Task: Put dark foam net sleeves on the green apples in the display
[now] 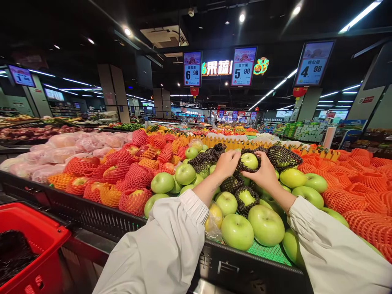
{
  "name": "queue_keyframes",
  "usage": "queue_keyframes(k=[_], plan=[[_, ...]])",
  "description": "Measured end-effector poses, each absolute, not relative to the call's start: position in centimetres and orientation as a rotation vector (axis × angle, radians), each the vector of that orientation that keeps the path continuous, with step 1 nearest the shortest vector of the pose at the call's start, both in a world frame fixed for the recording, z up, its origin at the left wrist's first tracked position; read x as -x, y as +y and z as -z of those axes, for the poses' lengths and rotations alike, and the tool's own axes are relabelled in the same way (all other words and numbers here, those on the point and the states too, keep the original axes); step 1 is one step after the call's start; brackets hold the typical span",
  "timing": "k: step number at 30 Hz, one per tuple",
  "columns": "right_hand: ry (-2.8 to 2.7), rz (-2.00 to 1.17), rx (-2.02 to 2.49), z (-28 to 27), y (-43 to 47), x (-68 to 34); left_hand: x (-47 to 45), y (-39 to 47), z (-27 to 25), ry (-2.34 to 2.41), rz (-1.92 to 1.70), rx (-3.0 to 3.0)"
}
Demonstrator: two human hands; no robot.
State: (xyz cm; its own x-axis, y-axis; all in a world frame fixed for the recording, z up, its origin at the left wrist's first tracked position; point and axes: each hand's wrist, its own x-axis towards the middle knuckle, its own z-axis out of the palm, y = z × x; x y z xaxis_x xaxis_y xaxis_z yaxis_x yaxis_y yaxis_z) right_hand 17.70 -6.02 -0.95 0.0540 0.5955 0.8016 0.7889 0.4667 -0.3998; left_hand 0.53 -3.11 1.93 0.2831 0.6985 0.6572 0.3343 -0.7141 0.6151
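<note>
A green apple (249, 160) in a black net sleeve (241, 166) is held between both hands above the heap of green apples (266, 225). The left hand (227, 163) is curled against the apple's left side, fingers half closed on the sleeve's edge, thumb hidden behind the fruit. The right hand (266, 173) is cupped under and to the right of the same apple, fingers bent round the net; its palm cannot be seen. Neither hand is spread flat; both are closed partway on the netted apple. Whether the sleeve is gripped alone or together with the fruit cannot be told.

The held apple is raised slightly over the middle of the green pile, towards the back of the black crate (232, 265). Just below the hands a second netted apple (246, 198) is seen lying in the pile, with bare apples touching it on both sides. More black sleeves (283, 156) are heaped just behind the hands.

White sleeves (171, 241) are worn on both arms, which are stretched over the crate's front rim. A green mat (269, 252) is visible under the front apples.

Red apples in red and orange nets (131, 177) are stacked to the left, touching the green ones. Empty orange nets (361, 192) are piled to the right. A red basket (36, 245) stands at lower left, near the crate. Price signs (243, 66) are hung overhead.
</note>
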Motion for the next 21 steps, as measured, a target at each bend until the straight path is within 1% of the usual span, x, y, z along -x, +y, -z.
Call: queue_keyframes(k=[8,14,16,21], plan=[[-1.673,0.275,1.124,0.7,-6.6,-17.6,-0.3,-3.9,-1.2,0.828,-1.202,-2.315],[-1.795,0.191,1.048,0.8,-6.2,-17.8,-0.5,-3.7,-1.1,0.939,-1.305,-2.332],[-1.796,0.181,1.105,0.9,-5.9,-18.1,-0.6,-3.8,-1.1,1.004,-1.351,-2.332],[-1.813,0.249,1.434,1.4,-5.0,-18.7,-0.6,-3.8,-1.1,1.014,-1.423,-2.35]])
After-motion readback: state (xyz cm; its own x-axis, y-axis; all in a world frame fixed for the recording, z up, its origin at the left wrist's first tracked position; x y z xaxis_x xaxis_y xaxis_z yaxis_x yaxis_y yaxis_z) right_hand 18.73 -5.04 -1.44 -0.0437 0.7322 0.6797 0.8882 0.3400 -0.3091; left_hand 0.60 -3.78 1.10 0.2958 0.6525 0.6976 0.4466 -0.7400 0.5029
